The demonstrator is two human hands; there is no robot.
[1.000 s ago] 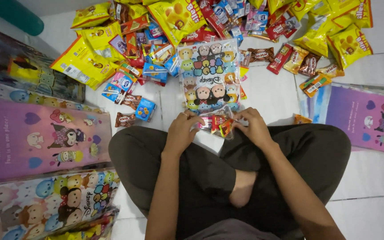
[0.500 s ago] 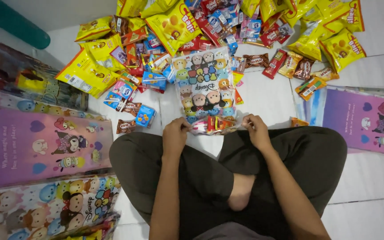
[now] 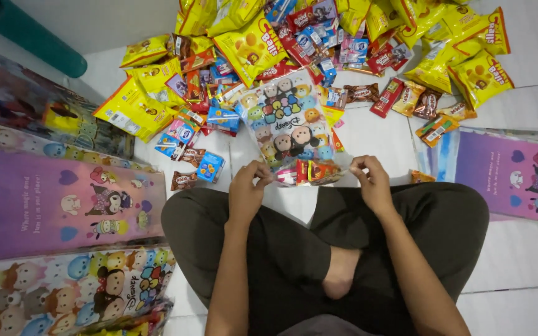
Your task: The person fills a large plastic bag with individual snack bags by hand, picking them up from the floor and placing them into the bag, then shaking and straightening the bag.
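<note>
Person sits cross-legged on the white tiled floor (image 3: 518, 261). The left hand (image 3: 247, 186) and the right hand (image 3: 372, 180) each pinch one end of the open mouth of a clear plastic goodie bag printed with round cartoon heads (image 3: 291, 124). Fingers of both hands are closed on the bag's near edge, thumb against forefinger, pulling it flat between them. The bag lies on the floor just ahead of the knees, with its far end touching the snack pile.

Progress, as a judgement: the bag already holds a few small red and orange snack packets (image 3: 309, 171) near its mouth, so filling looks done or nearly done; the mouth is not yet sealed. Most stock sits unpacked, so many more bags are probably left.

Packaging:
- Far edge of the floor: big heap of yellow puffed snack pouches (image 3: 477, 71), with more of the same at far left (image 3: 135, 109).
- Mixed into the heap are small blue-and-white wrapped packets (image 3: 222, 118) and brown chocolate-bar wrappers (image 3: 362, 92).
- One small blue packet (image 3: 210, 167) and one brown wrapper (image 3: 184, 181) lie loose, near the left knee.
- Left edge: stack of flat purple printed bags with cartoon figures (image 3: 63, 205); below it, a flat bag with the round cartoon heads pattern (image 3: 76, 292).
- Right edge: another flat purple printed bag (image 3: 518, 177).
- Far left corner: dark teal cylinder (image 3: 32, 37).
</note>
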